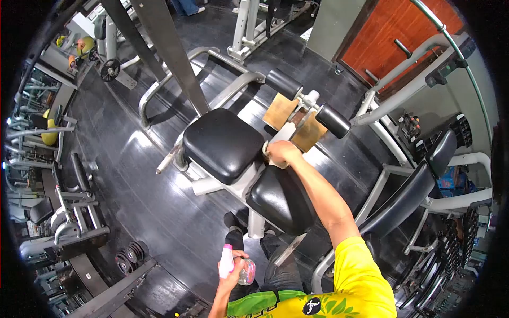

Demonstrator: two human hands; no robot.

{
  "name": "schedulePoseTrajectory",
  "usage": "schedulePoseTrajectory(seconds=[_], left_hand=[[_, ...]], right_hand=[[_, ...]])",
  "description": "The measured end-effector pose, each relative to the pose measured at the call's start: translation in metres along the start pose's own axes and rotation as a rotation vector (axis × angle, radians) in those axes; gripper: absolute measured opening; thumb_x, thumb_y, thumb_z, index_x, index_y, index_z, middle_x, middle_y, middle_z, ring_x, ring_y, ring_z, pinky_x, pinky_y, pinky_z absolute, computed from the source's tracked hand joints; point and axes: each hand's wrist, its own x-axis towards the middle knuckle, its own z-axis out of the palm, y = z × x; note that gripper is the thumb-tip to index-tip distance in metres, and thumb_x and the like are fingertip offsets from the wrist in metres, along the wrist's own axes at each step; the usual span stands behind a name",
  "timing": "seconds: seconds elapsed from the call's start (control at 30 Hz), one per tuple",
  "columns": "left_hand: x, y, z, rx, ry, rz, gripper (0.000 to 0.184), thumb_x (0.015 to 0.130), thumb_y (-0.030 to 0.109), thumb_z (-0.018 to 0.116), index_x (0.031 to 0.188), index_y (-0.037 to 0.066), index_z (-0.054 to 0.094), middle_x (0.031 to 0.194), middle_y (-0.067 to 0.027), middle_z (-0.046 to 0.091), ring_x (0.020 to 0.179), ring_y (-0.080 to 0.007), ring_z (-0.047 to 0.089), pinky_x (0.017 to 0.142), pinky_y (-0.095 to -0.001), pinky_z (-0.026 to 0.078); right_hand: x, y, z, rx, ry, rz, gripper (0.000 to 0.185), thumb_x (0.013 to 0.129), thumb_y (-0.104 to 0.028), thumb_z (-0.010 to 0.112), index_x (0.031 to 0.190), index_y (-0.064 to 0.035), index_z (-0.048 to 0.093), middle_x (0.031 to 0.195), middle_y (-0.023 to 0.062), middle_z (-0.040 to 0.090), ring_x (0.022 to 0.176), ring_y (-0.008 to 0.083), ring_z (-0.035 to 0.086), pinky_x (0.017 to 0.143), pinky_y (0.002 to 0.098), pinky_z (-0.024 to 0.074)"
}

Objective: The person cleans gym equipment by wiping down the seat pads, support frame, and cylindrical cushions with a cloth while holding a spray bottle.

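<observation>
My left hand [231, 269] is closed around a spray bottle [247, 271] with a clear body and a white and pink spray head, held low in front of my legs. My right arm reaches forward over the gym machine. My right hand [284, 152] is closed on a pale cloth [266, 150], only a bit of which shows past the fingers. It presses at the light frame between the square black seat pad [220, 143] and the smaller black pad [281, 199]. Just beyond the hand are two black foam rollers [332, 121] and tan footplates [309, 133].
A bench with black padding [397, 201] stands close on my right, with a dumbbell rack [450, 249] behind it. Weight plates [131, 257] sit on the floor to the left. Other machines line the left side. A person's leg [185, 6] shows at the top.
</observation>
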Motion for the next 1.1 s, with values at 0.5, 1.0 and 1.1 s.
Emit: schedulePoseTrajectory(seconds=[0.5,1.0,1.1], left_hand=[[0.008,0.028,-0.017,-0.075,0.023,0.040,0.020,0.084,-0.002,0.056,0.103,0.000,0.051,0.093,-0.0195,0.060,0.061,-0.0155,0.059,0.063,-0.0304,0.049],[0.015,0.024,-0.014,-0.054,-0.013,0.051,0.022,0.085,0.001,0.057,0.105,-0.001,0.048,0.094,-0.0203,0.058,0.061,-0.0158,0.058,0.060,-0.0298,0.049],[0.017,0.023,-0.008,-0.059,-0.036,0.041,0.022,0.085,0.000,0.057,0.105,-0.001,0.048,0.093,-0.0205,0.058,0.061,-0.0161,0.058,0.060,-0.0302,0.049]], right_hand=[[-0.081,-0.140,0.028,-0.310,0.450,-0.065,0.016,0.078,-0.020,0.056,0.080,-0.0133,0.070,0.082,0.0059,0.067,0.083,0.0200,0.064,0.085,0.0378,0.0420],[-0.207,-0.120,0.014,0.945,-0.015,-0.198,0.041,0.074,0.000,0.050,0.113,-0.0128,0.050,0.091,0.0112,0.062,0.092,0.0283,0.062,0.075,0.0376,0.0483],[-0.212,-0.097,0.018,1.472,0.385,-0.273,0.031,0.084,-0.006,0.050,0.115,-0.0038,0.047,0.102,0.0065,0.055,0.106,0.0175,0.051,0.089,0.0333,0.0404]])
